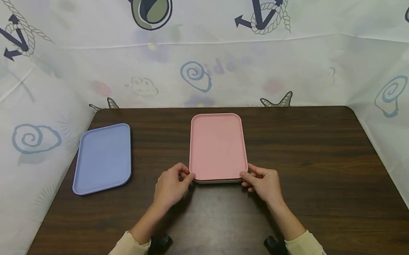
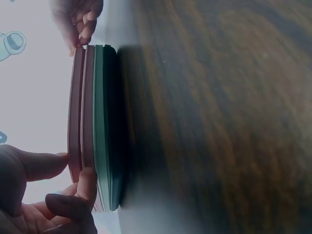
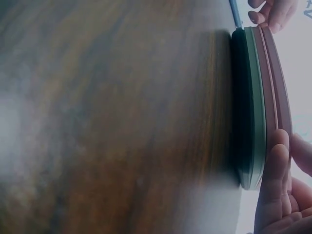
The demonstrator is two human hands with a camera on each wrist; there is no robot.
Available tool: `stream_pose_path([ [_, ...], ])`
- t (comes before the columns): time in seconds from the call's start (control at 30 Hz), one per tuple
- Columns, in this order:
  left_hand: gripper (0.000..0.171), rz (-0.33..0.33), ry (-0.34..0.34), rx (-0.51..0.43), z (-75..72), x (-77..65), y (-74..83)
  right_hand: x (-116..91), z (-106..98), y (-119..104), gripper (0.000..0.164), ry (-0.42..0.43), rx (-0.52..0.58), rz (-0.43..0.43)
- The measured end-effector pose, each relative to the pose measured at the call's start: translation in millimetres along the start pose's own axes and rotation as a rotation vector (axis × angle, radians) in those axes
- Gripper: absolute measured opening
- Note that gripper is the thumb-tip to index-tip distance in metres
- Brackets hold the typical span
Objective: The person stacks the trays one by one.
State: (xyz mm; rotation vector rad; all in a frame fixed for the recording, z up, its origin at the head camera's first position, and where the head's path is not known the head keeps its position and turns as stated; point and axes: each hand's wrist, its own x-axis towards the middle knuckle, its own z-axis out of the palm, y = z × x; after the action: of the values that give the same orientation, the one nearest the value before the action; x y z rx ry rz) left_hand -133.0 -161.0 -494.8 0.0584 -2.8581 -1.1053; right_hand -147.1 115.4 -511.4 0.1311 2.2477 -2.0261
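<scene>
A pink tray (image 1: 219, 147) lies on top of a stack in the middle of the table. In the left wrist view, a second reddish tray layer (image 2: 88, 107) shows beneath it, with a green tray (image 2: 100, 122) and a darker layer under that. My left hand (image 1: 174, 184) pinches the near left corner of the top pink tray, thumb on the rim and fingers at the side. At the near right corner my right hand (image 1: 264, 184) pinches the same tray, its thumb over the rim and fingers along the edge in the right wrist view.
A blue tray (image 1: 104, 159) lies at the left edge of the dark wood table (image 1: 322, 162). White printed cloth (image 1: 216, 50) hangs around the back and sides of the table. Black wrist devices (image 1: 275, 246) are under both sleeves.
</scene>
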Motion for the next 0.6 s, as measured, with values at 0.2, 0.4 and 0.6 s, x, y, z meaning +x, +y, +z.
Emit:
stream_pose_path([
  [0.2, 0.014, 0.015, 0.031, 0.073, 2.8, -2.6, 0.3, 0.4, -0.2, 1.4, 0.045, 0.006, -0.033, -0.003],
  [0.4, 0.013, 0.026, 0.036, 0.076, 3.6, -2.9, 0.7, -0.4, -0.2, -0.3, 0.045, 0.026, -0.076, -0.002],
  [0.6, 0.015, 0.039, 0.015, 0.062, 1.3, -5.1, -0.2, -1.8, 1.0, -1.4, 0.046, 0.039, -0.145, -0.015],
])
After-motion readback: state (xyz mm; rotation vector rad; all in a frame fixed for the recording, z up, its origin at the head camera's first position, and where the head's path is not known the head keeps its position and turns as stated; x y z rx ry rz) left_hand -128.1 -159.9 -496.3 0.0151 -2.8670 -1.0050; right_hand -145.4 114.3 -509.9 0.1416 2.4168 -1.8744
